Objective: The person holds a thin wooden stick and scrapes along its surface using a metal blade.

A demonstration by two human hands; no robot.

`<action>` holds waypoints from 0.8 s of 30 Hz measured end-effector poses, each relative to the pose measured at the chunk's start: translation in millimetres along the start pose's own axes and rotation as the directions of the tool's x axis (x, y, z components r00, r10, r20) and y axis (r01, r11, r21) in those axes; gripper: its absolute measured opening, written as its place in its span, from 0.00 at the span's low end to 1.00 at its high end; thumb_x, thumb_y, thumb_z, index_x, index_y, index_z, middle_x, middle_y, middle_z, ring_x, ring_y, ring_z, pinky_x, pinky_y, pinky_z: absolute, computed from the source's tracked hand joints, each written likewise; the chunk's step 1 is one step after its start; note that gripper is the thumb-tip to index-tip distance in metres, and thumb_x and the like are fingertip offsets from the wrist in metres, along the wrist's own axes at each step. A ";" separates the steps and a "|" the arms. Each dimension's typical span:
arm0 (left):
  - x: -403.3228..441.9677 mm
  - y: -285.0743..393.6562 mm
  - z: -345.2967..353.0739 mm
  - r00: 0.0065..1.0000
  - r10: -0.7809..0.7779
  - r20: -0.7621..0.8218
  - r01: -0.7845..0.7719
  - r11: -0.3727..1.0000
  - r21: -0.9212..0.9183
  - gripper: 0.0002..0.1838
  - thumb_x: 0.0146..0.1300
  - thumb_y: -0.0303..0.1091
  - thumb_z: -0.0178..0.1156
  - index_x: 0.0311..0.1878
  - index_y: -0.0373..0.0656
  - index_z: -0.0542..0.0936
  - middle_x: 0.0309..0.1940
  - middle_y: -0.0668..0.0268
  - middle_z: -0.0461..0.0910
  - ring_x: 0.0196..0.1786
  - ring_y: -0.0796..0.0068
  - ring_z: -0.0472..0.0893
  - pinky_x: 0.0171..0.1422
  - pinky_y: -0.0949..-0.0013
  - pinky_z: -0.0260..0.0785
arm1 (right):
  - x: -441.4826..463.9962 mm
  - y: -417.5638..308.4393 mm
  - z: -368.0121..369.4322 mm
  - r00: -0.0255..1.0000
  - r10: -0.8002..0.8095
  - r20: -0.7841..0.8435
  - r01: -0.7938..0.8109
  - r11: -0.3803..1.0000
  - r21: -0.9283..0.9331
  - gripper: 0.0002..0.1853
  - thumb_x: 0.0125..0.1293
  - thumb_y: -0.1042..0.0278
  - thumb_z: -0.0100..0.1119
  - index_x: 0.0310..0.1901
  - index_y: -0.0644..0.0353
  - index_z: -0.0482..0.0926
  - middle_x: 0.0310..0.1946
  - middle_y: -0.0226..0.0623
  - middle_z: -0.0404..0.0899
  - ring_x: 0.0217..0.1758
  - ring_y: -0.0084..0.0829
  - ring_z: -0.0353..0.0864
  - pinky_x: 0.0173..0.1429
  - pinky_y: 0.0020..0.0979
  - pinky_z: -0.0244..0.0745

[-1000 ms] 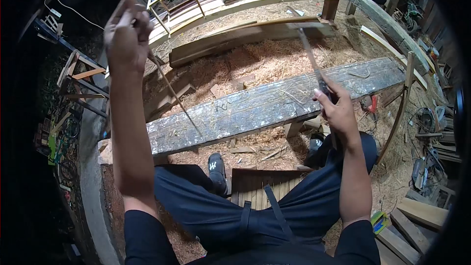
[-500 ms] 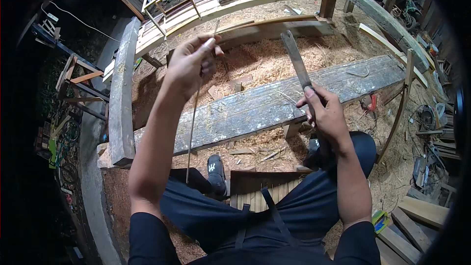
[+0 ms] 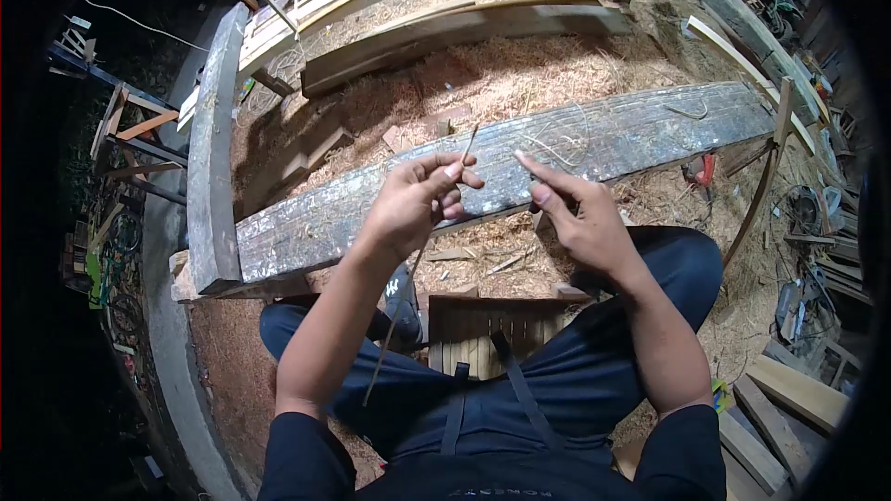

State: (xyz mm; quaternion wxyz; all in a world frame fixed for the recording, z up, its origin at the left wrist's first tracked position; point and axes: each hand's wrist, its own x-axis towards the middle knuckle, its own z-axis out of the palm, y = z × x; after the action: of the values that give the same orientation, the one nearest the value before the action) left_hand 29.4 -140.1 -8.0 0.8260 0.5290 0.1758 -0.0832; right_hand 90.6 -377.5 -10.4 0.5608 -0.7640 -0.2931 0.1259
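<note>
Between the fingers of my left hand (image 3: 415, 199) is a thin strip (image 3: 394, 320); its short tip rises above the fingertips and its long end hangs over my leg. My right hand (image 3: 580, 223) is closed, with its index finger stretched toward the left hand. Under its curled fingers a small dark part of the knife-like tool shows; the blade cannot be made out. Both hands are apart, above the near edge of the worn plank bench (image 3: 343, 209).
Curled shavings (image 3: 557, 141) lie on the bench. A beam (image 3: 215, 148) stands at its left end, and a long board (image 3: 445, 42) lies beyond it. A bent strip (image 3: 766, 176) leans at the right. Lumber (image 3: 798, 390) lies at the lower right.
My left hand has come down and to the right with the strip. My right hand has shifted left, and the long blade seen upright before no longer shows. The view has tilted slightly.
</note>
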 end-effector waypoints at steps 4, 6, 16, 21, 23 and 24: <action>-17.1 -28.9 -2.8 0.998 -0.037 -0.047 0.036 0.999 -0.014 0.14 0.78 0.30 0.53 0.58 0.30 0.77 0.39 0.60 0.83 0.26 0.85 0.68 0.32 0.75 0.67 | -8.4 5.8 17.4 0.997 -0.078 0.026 0.079 0.995 -0.063 0.20 0.73 0.67 0.60 0.65 0.57 0.79 0.52 0.55 0.84 0.58 0.48 0.85 0.61 0.36 0.78; -24.6 -41.5 -9.7 0.997 -0.061 -0.044 0.063 0.997 0.052 0.13 0.78 0.28 0.52 0.57 0.30 0.77 0.42 0.57 0.85 0.30 0.79 0.78 0.38 0.71 0.76 | -13.2 5.8 24.5 0.991 -0.107 0.075 0.117 0.983 -0.140 0.20 0.72 0.66 0.61 0.64 0.55 0.80 0.45 0.55 0.86 0.47 0.50 0.87 0.55 0.38 0.79; -51.9 -77.8 -16.1 0.994 0.054 -0.100 -0.045 0.995 0.085 0.09 0.72 0.19 0.55 0.52 0.27 0.79 0.41 0.55 0.85 0.27 0.74 0.80 0.31 0.69 0.78 | -44.3 13.3 61.1 0.987 -0.101 0.126 0.137 0.936 -0.325 0.23 0.69 0.57 0.67 0.64 0.48 0.82 0.26 0.45 0.77 0.25 0.44 0.79 0.32 0.41 0.75; -54.6 -82.8 -20.4 0.988 -0.033 -0.148 0.020 0.996 -0.085 0.08 0.70 0.19 0.56 0.50 0.29 0.78 0.40 0.58 0.82 0.29 0.76 0.78 0.34 0.68 0.78 | -45.5 18.7 69.6 0.991 -0.076 0.110 0.117 0.891 -0.440 0.23 0.69 0.56 0.66 0.65 0.41 0.81 0.32 0.43 0.80 0.29 0.44 0.83 0.34 0.41 0.79; -51.9 -89.4 -26.9 0.995 -0.009 -0.097 -0.004 0.992 -0.125 0.08 0.71 0.21 0.57 0.50 0.30 0.78 0.39 0.59 0.83 0.32 0.78 0.77 0.40 0.67 0.81 | -45.8 19.2 71.4 0.993 -0.063 0.103 0.104 0.882 -0.460 0.23 0.69 0.56 0.66 0.65 0.40 0.81 0.33 0.43 0.81 0.31 0.44 0.84 0.35 0.41 0.79; -51.6 -89.5 -28.8 0.995 -0.016 -0.096 0.002 0.991 -0.136 0.08 0.71 0.21 0.57 0.50 0.30 0.78 0.39 0.59 0.83 0.32 0.78 0.77 0.40 0.67 0.81 | -46.2 19.4 72.8 0.993 -0.061 0.100 0.101 0.876 -0.471 0.22 0.69 0.57 0.66 0.65 0.40 0.81 0.34 0.43 0.81 0.32 0.45 0.85 0.35 0.41 0.80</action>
State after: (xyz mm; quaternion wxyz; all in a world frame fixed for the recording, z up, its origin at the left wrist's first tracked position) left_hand -53.0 -154.8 -74.9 0.8503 0.4741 0.2231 -0.0492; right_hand 21.8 -351.5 -59.4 0.3486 -0.8595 -0.3694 0.0578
